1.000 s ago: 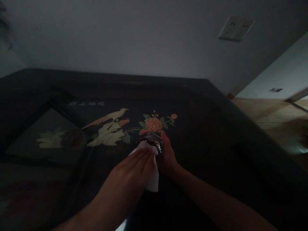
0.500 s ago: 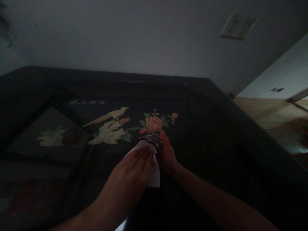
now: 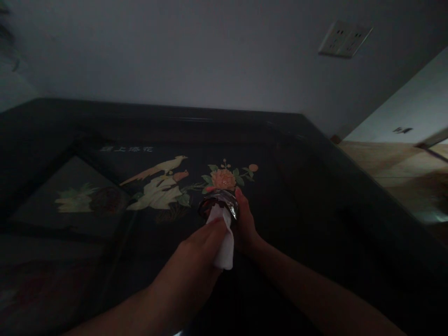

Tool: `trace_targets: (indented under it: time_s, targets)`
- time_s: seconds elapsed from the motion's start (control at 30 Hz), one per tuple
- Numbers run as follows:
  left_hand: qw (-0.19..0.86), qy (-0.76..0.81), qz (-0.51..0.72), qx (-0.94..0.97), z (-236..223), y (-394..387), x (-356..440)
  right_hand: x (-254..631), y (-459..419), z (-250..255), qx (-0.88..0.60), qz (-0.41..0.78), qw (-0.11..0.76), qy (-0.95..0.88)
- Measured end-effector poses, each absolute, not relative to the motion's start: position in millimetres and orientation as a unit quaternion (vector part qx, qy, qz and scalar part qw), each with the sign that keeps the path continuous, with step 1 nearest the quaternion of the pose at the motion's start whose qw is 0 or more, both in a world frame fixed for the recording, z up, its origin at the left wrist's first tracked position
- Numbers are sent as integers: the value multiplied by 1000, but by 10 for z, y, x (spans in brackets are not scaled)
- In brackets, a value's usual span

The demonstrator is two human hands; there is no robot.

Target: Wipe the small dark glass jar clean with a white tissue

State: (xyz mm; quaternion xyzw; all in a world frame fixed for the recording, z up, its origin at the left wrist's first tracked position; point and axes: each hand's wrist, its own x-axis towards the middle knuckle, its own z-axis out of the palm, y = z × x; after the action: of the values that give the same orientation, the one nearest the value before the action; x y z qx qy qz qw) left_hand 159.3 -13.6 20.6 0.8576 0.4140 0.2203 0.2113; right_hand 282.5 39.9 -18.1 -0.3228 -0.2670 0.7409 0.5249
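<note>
Two hands (image 3: 201,247) (image 3: 246,227) hold one cloth (image 3: 225,253), one vessel (image 3: 230,202).

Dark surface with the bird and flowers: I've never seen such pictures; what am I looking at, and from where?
There is no robot here, just a person's two bare hands. A camera worn on the head looks forward and down at them. The left hand holds a white cloth or tissue against a dark, shiny object gripped by the right hand; exactly what that object is, I cannot tell. Below, the dark surface carries a bird and an orange flower as decoration.
</note>
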Motion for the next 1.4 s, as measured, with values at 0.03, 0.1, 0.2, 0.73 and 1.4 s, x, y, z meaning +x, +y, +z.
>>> trace_targets:
  time_s: [0.03,0.1,0.2,0.73,1.4]
  targets:
    - [155,395,209,881,193,-112,1572,2823,403,-183,-321,743,525,-264]
    - [46,353,183,916,178,-65,1523,2820,412,-190,-316,741,531,-262]
    - [-60,330,149,930,190,-23,1458,2819,422,-216,-310,735,543,-262]
    - [47,377,193,905,135,-104,1526,2819,382,-186,-340,698,543,-319]
    - [-148,354,129,914,199,-119,1484,2851,380,-249,-321,720,527,-316]
